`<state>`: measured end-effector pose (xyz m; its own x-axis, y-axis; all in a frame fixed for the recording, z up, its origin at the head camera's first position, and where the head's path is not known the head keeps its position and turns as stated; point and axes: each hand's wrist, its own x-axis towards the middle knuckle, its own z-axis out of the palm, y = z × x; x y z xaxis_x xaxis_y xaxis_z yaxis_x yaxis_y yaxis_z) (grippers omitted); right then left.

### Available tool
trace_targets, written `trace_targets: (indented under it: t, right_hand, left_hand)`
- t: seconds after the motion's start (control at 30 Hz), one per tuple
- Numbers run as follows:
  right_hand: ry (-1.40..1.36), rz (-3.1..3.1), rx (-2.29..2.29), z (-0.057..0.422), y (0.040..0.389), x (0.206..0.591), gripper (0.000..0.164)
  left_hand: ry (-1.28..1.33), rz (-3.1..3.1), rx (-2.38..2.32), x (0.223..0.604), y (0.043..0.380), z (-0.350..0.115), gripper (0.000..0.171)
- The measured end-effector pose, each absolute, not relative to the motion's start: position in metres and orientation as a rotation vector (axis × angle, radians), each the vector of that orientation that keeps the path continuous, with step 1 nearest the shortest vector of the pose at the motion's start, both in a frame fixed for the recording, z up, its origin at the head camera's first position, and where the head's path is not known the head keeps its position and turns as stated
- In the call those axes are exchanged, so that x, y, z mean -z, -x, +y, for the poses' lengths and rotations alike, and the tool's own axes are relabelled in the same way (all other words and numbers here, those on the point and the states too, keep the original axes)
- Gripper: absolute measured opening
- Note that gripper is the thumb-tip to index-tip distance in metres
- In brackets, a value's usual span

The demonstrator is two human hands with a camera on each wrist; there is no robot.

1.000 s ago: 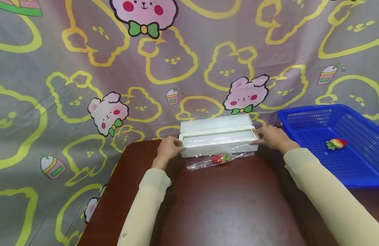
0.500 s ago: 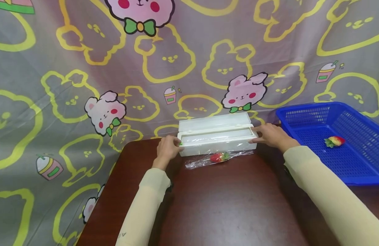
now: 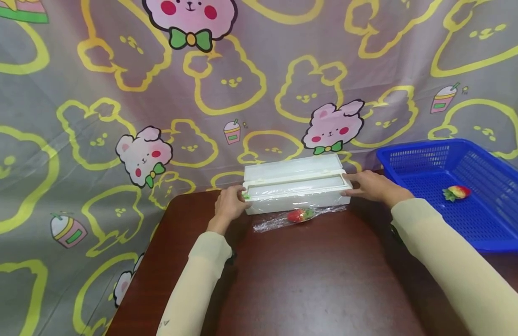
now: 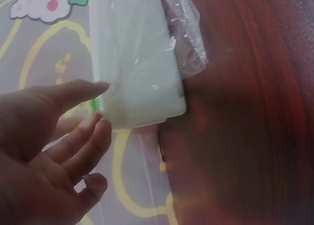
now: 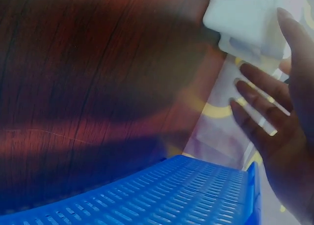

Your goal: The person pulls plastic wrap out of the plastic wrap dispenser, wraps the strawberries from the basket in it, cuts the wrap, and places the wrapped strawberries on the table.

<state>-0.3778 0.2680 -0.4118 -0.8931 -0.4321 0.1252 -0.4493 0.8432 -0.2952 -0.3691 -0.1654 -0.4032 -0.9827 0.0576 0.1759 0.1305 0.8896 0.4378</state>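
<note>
"What does the head view show?"

"Left hand [image 3: 230,204] and right hand [image 3: 373,186] hold the white box [image 3: 298,203] at nine and three o'clock; a strawberry [image 3: 299,215] in clear film [image 3: 268,225] lies at six."

"Left wrist?"

"The grip is parted only by the box's end."

"Right wrist?"

"That grip pinches the opposite end, blue basket [image 5: 196,188] at six o'clock."

Box [image 3: 301,203] was white, basket [image 3: 494,245] blue. Box-side strawberry [image 3: 298,215] was red-green, basket strawberry [image 3: 458,192] red-yellow with green leaves. Tabletop [image 3: 318,275] was red-brown woodgrain; backdrop [image 3: 259,125] grey with yellow outlines.
</note>
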Motion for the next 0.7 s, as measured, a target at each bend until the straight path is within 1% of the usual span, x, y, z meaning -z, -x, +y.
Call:
trace_targets:
  t: [0.07,0.13,0.2,0.27,0.33,0.4,0.5,0.6,0.7]
  right_hand:
    - [-0.693,-2.976,-0.454,0.266,0.374,0.408,0.075]
    - [-0.634,-2.978,-0.396,0.264,0.367,0.403,0.077]
    - [-0.577,-2.932,-0.315,0.262,0.357,0.399,0.073]
    - [-0.559,-2.837,-0.262,0.258,0.347,0.395,0.061]
    - [-0.616,-2.748,-0.244,0.253,0.337,0.398,0.045]
    - [-0.715,-2.688,-0.241,0.248,0.328,0.406,0.036]
    - [-0.844,-2.684,-0.24,0.24,0.321,0.423,0.038]
    - [-0.892,-2.68,-0.227,0.233,0.32,0.44,0.041]
    - [-0.895,-2.639,-0.213,0.228,0.323,0.452,0.036]
  left_hand:
    - [0.173,-2.896,0.689,0.401,0.366,-0.169,0.064]
    - [0.194,-2.879,0.687,0.397,0.36,-0.172,0.068]
    - [0.243,-2.865,0.658,0.395,0.351,-0.173,0.061]
    - [0.347,-2.868,0.593,0.393,0.34,-0.173,0.048]
    - [0.497,-2.901,0.496,0.397,0.328,-0.171,0.037]
    - [0.653,-2.946,0.397,0.403,0.317,-0.167,0.03]
    - [0.811,-2.993,0.299,0.414,0.309,-0.157,0.033]
    - [0.881,-3.003,0.265,0.425,0.307,-0.148,0.041]
    - [0.897,-2.999,0.229,0.434,0.308,-0.143,0.042]
